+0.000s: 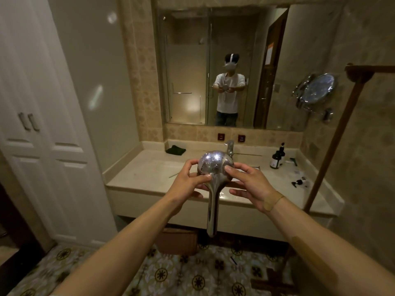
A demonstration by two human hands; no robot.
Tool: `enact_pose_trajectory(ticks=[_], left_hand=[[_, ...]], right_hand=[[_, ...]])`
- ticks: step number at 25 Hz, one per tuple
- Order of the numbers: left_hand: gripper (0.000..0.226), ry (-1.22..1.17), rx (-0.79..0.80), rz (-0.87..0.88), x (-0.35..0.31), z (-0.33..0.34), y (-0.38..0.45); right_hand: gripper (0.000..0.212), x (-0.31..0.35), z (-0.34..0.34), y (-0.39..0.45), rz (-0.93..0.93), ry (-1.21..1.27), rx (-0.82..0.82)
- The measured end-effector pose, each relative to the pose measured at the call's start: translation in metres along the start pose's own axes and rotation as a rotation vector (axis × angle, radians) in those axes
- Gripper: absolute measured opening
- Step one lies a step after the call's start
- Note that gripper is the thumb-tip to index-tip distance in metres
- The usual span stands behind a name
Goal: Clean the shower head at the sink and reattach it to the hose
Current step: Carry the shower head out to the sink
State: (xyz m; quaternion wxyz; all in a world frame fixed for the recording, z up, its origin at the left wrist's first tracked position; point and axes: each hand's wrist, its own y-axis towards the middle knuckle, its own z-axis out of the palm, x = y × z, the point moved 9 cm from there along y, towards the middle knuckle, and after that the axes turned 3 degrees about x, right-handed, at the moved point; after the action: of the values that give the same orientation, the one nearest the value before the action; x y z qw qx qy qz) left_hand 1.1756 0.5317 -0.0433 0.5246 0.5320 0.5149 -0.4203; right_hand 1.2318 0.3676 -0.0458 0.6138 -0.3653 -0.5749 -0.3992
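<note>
I hold a chrome shower head [210, 167] out in front of me, its round back toward me and its handle [213, 212] pointing down. My left hand [188, 180] grips the left side of the head, thumb across its lower part. My right hand [250, 184] grips the right side, thumb pressed on the back. The head hangs in the air before the front edge of the vanity counter [149, 174]. The chrome tap [229, 147] stands just behind it. No hose is in view.
A dark folded cloth [175, 150] lies at the counter's back left. A dark pump bottle [277, 158] and small items [300, 181] sit at the right. A wooden rack [333, 144] stands right, white cabinet doors [42, 146] left, a brown bin [177, 240] under the counter.
</note>
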Motion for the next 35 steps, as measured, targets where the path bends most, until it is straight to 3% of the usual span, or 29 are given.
enact_pose_trajectory(ticks=[20, 28, 35], left_hand=[[0.041, -0.001, 0.143, -0.088, 0.115, -0.099, 0.351], [0.042, -0.026, 0.174, -0.141, 0.164, -0.095, 0.451], [0.036, 0.001, 0.11, -0.2, 0.203, -0.072, 0.539]], right_hand=[[0.03, -0.064, -0.018, 0.349, 0.131, -0.019, -0.148], [0.037, -0.097, -0.054, 0.446, 0.175, -0.01, -0.147], [0.033, -0.13, -0.105, 0.533, 0.236, -0.037, -0.123]])
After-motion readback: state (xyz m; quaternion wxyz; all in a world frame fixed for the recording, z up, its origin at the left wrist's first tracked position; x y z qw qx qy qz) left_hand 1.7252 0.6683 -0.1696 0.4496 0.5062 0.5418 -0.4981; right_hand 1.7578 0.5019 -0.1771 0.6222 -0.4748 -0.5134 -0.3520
